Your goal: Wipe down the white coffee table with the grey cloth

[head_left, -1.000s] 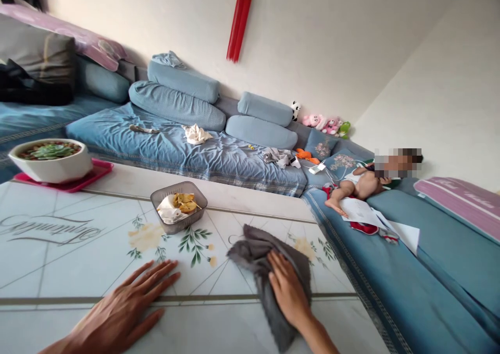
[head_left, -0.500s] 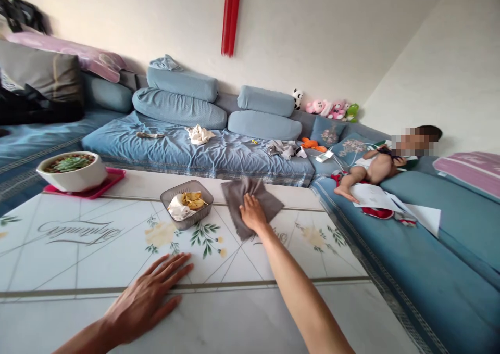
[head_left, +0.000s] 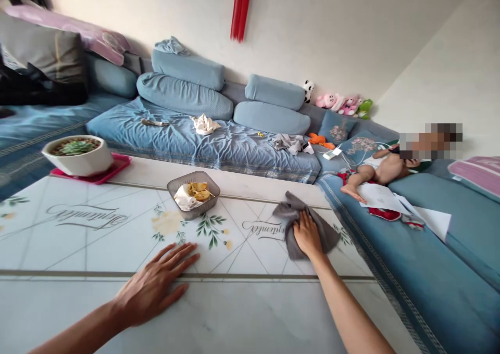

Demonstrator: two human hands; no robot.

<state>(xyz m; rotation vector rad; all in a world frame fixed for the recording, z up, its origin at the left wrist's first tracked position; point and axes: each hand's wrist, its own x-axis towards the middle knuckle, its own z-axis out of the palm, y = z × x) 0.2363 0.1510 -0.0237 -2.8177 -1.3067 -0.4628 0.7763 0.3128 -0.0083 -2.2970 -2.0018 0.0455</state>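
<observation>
Cloth (head_left: 289, 239), head view: slid toward the right end of the table (head_left: 250, 317) since half a second ago; now lying rumpled there.
Right hand (head_left: 308, 234): laid over the cloth, fingers together; impossible to tell whether pinching a fold.
Left hand (head_left: 158, 278): palm down on the table, fingers slightly apart.
Handling: probably light, limp, unbreakable; best held mid-cloth under a flat palm.

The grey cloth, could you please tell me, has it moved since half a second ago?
Yes: judged against the nearby lettering, the cloth under the right hand has moved to the right and toward the person.
</observation>
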